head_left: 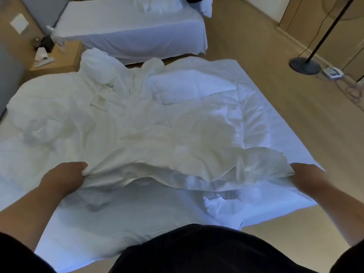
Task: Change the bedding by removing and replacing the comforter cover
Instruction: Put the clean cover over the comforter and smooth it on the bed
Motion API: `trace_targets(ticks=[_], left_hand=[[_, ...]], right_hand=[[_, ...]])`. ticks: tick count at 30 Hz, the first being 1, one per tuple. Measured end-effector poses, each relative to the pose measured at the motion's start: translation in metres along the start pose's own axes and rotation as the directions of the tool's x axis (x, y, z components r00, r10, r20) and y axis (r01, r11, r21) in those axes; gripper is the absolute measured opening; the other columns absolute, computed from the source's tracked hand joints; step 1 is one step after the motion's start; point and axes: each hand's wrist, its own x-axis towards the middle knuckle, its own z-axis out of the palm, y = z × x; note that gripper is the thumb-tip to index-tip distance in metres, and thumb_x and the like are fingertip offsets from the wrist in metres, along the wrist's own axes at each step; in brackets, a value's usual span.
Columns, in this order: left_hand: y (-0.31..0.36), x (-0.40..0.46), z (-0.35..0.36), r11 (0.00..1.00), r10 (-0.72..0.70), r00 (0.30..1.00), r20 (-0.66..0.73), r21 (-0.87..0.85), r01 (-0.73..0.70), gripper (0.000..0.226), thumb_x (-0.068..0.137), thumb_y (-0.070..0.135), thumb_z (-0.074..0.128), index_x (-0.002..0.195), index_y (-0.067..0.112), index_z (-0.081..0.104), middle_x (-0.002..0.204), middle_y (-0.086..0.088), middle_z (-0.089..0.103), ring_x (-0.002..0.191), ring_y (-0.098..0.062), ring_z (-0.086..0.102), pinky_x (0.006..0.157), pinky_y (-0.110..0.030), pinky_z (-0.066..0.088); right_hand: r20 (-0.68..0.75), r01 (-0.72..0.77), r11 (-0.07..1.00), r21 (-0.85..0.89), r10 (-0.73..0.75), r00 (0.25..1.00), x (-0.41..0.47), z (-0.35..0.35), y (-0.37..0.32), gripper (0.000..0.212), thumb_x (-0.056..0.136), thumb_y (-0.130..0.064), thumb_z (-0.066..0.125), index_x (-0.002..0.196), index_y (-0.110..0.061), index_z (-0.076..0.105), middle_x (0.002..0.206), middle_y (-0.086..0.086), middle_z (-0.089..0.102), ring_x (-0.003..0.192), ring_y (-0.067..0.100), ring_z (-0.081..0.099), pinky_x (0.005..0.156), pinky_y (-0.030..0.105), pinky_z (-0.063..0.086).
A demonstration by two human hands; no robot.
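A white comforter cover lies crumpled across the near bed, its near edge lifted off the sheet. My left hand grips that edge at the left. My right hand grips it at the right, so the edge hangs stretched between both fists. Under the cover, the quilted white comforter shows on the right side of the bed. A white pillow rests beyond it. More bunched white fabric piles up at the far left corner.
A second bed with white sheets stands beyond. Between the beds at the left is a wooden nightstand with small items. A black floor lamp base, a power strip and cables sit on the wooden floor at the right.
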Motion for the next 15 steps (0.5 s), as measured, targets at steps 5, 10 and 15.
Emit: trace_targets(ticks=[5, 10, 15], left_hand=[[-0.022, 0.003, -0.036, 0.999, -0.053, 0.995, -0.089, -0.006, 0.052, 0.034, 0.093, 0.016, 0.05, 0.122, 0.023, 0.064, 0.131, -0.01, 0.062, 0.118, -0.034, 0.056, 0.099, -0.042, 0.042], [0.001, 0.003, -0.029, 0.999, 0.017, 1.0, 0.006, -0.038, -0.017, 0.031, 0.091, 0.009, 0.048, 0.115, 0.018, 0.066, 0.124, -0.01, 0.065, 0.113, -0.031, 0.058, 0.096, -0.037, 0.043], [0.023, 0.007, -0.018, 0.993, 0.107, 0.986, 0.129, -0.061, -0.099, 0.04, 0.091, 0.007, 0.046, 0.128, 0.016, 0.06, 0.139, -0.009, 0.056, 0.128, -0.027, 0.049, 0.106, -0.034, 0.036]], right_hand=[[0.041, -0.236, 0.971, 0.021, 0.235, 0.971, 0.018, 0.027, 0.065, 0.018, 0.09, -0.025, 0.056, 0.094, -0.013, 0.068, 0.092, 0.016, 0.07, 0.094, 0.035, 0.065, 0.08, 0.038, 0.05], [0.159, -0.302, 0.953, 0.039, 0.292, 0.943, 0.014, 0.052, 0.037, 0.031, 0.094, -0.027, 0.057, 0.116, -0.006, 0.062, 0.107, 0.019, 0.066, 0.103, 0.035, 0.061, 0.092, 0.043, 0.05], [0.139, -0.08, 0.997, 0.004, 0.079, 0.987, -0.028, 0.042, -0.093, 0.067, 0.083, -0.04, 0.065, 0.142, -0.023, 0.04, 0.134, 0.009, 0.055, 0.122, 0.033, 0.055, 0.098, 0.043, 0.045]])
